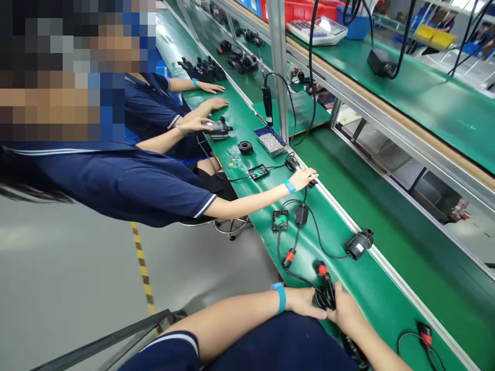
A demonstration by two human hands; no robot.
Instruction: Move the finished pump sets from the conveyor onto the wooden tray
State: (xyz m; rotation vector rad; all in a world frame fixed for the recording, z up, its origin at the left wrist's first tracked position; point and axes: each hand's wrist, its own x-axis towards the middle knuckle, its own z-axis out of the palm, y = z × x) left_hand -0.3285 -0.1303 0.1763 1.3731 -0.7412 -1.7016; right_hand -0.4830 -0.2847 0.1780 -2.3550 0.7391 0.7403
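Over the head camera, I see the left hand (305, 303) and right hand (345, 310) gripping a coiled cable (324, 298) at the counter (328, 208), beside a red-and-black plug (323, 270).

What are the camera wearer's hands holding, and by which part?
The left hand and right hand hold a black cable by its bundled coils, near a red-and-black plug.

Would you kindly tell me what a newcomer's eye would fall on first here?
Probably the green bench, running diagonally through the view. Next, the left hand and right hand, low and right of centre, holding coiled black cable. Red-banded connectors lie on the bench nearby.
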